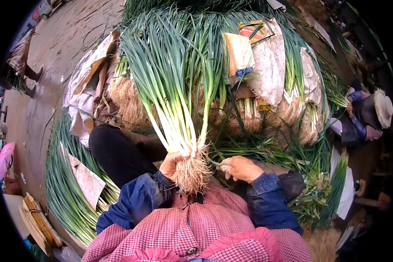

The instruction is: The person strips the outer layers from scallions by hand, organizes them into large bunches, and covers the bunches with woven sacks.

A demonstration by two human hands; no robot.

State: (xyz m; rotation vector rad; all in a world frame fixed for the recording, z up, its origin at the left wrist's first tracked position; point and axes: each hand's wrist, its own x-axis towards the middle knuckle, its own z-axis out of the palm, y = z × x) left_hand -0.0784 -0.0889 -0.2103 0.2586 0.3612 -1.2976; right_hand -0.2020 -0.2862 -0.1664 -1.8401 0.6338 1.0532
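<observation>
A bunch of green onions [174, 105] stands in front of my chest, with its white stems low and its leaves fanned out away from me. My left hand [170, 165] is wrapped round the base of the stems, just above the pale, stringy roots [192, 174]. To the right of the roots, my right hand [241, 168] is closed, with a thin green strand between thumb and fingers that reaches toward the bunch. The fingers of my left hand are partly hidden behind the stems and roots.
A large pile of green onions [155, 48] with cloth sacks [268, 65] lies ahead. More onions [67, 183] lie at the left. Loose leaves [312, 196] are heaped at the right. One person [367, 111] is at the far right, another [22, 56] at the upper left.
</observation>
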